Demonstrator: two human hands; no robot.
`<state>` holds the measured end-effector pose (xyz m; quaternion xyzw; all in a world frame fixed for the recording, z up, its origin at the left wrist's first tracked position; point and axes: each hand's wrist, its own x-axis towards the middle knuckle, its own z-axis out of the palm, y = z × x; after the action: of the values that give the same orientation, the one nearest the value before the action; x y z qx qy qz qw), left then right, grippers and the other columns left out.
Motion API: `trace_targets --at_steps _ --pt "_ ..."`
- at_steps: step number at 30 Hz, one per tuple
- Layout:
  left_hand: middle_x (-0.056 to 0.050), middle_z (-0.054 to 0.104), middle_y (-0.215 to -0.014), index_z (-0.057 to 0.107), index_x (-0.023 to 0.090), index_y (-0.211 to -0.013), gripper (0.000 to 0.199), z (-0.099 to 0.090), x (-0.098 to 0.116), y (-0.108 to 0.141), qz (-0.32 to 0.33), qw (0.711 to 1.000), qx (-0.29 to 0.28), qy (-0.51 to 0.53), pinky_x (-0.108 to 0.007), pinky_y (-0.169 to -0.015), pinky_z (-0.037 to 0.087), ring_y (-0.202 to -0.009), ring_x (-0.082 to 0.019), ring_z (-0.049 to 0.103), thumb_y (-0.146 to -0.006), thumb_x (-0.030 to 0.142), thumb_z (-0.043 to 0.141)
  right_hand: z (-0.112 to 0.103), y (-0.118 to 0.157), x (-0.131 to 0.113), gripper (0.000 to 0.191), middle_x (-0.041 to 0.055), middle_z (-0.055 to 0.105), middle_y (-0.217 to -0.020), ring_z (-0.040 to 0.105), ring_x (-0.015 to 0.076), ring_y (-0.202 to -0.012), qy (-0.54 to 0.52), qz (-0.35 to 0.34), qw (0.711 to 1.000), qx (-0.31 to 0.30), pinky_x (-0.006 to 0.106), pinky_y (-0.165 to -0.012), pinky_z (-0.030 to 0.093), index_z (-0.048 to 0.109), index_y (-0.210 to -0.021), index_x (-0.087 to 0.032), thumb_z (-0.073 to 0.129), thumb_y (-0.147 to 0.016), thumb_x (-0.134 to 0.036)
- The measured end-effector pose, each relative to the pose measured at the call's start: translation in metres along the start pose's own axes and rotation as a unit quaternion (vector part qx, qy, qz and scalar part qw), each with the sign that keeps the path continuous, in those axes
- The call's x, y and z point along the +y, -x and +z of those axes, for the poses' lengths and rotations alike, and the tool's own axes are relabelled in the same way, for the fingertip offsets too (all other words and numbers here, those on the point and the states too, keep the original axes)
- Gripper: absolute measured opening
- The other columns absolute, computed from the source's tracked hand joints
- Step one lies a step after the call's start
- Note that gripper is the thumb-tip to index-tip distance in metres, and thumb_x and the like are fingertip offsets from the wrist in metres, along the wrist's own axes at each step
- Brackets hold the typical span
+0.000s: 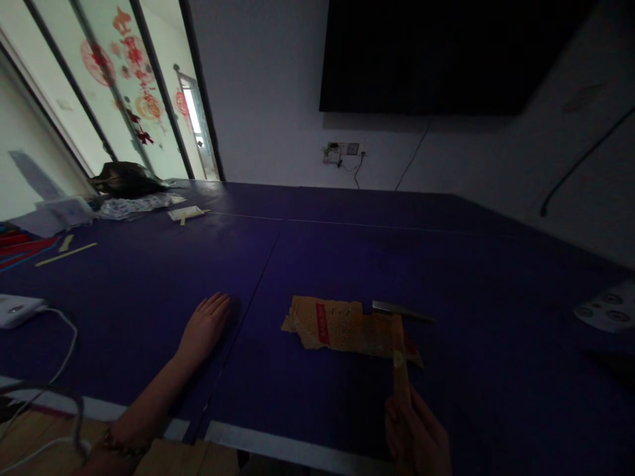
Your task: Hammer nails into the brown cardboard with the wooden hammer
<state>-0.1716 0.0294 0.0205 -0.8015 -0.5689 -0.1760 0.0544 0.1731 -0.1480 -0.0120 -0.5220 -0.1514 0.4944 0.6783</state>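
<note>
My right hand (419, 430) is closed round the wooden handle of a hammer (401, 360). Its narrow metal head points away from me, over or just beyond the right end of a torn, flattened piece of brown packaging (342, 327). A red printed strip crosses the packaging, and clear film or tape seems to cover part of it. My left hand (206, 324) lies flat on the dark blue table (297, 390), left of the packaging, fingers stretched out and holding nothing. Whether the hammer head touches the packaging is hard to tell.
At the left edge sit a white power strip (22, 311) with a cable, and red strips (30, 248). Farther back are a black bag (126, 180) and crumpled plastic (131, 206). A white socket block (608, 309) is at the right. A seam runs along the table.
</note>
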Motion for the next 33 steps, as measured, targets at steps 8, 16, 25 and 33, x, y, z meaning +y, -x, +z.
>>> trace_targets --at_steps 8,16,25,33 --pt "-0.017 0.052 -0.129 0.054 0.009 -0.119 0.039 0.012 0.0 0.017 -0.065 0.993 -0.069 -0.069 -0.048 -0.1 0.037 -0.126 -0.028 0.041 -0.089 0.026 0.036 -0.004 -0.003 0.001 0.068 -0.0051 0.062 -0.052 0.049 0.0121 -0.03 -0.016 0.036 0.998 0.059 0.023 -0.026 0.037 0.051 -0.096 -0.022 0.085 -0.041 -0.04" --pt "-0.019 0.051 -0.129 0.054 0.006 -0.118 0.04 0.015 -0.001 0.014 -0.079 0.992 -0.078 -0.059 -0.048 -0.1 0.038 -0.125 -0.028 0.042 -0.089 0.028 0.036 -0.009 -0.005 0.002 0.061 -0.0058 0.061 -0.051 0.046 0.01 -0.028 -0.005 0.029 0.999 0.036 0.023 -0.026 0.037 0.052 -0.095 -0.022 0.083 -0.046 -0.041" --pt "-0.014 0.056 -0.124 0.06 0.011 -0.109 0.038 0.016 -0.005 0.018 -0.037 0.999 0.001 0.003 -0.04 -0.101 0.04 -0.12 -0.024 0.048 -0.089 0.03 0.032 -0.008 -0.003 -0.001 0.061 -0.0038 0.064 -0.055 0.051 0.0124 -0.031 -0.016 0.04 0.997 0.058 0.024 -0.026 0.038 0.054 -0.091 -0.024 0.086 -0.041 -0.038" --pt "-0.014 0.063 -0.114 0.062 0.01 -0.107 0.039 0.013 -0.003 0.015 -0.033 0.999 -0.027 0.004 -0.039 -0.095 0.045 -0.108 -0.025 0.057 -0.086 0.021 0.031 -0.012 -0.006 0.003 0.064 -0.0031 0.065 -0.056 0.055 0.0144 -0.034 -0.02 0.053 0.996 0.07 0.024 -0.027 0.04 0.054 -0.095 -0.023 0.086 -0.041 -0.037"
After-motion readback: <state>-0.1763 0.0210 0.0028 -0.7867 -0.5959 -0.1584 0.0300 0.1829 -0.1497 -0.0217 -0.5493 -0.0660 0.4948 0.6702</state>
